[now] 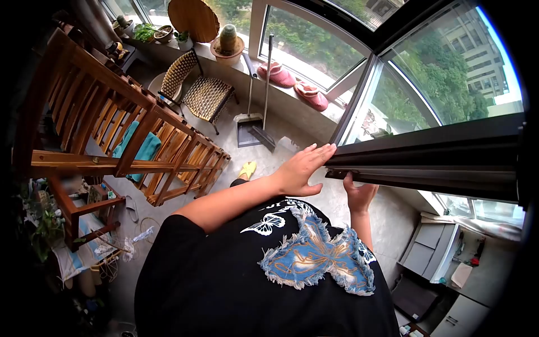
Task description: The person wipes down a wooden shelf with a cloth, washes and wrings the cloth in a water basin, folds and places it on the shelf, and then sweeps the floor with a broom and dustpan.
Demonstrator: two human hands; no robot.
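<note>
My left hand (300,169) lies open at the edge of the dark-framed glass panel (432,140) ahead, to my right; my right hand (360,196) thumbs it, grip unclear. Probably heavy, rigid, breakable: best held by its frame (387,153).

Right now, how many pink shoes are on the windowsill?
2: one pink shoe nearer the potted cactus, the other to its right. More could be hidden behind the black frame.
</note>
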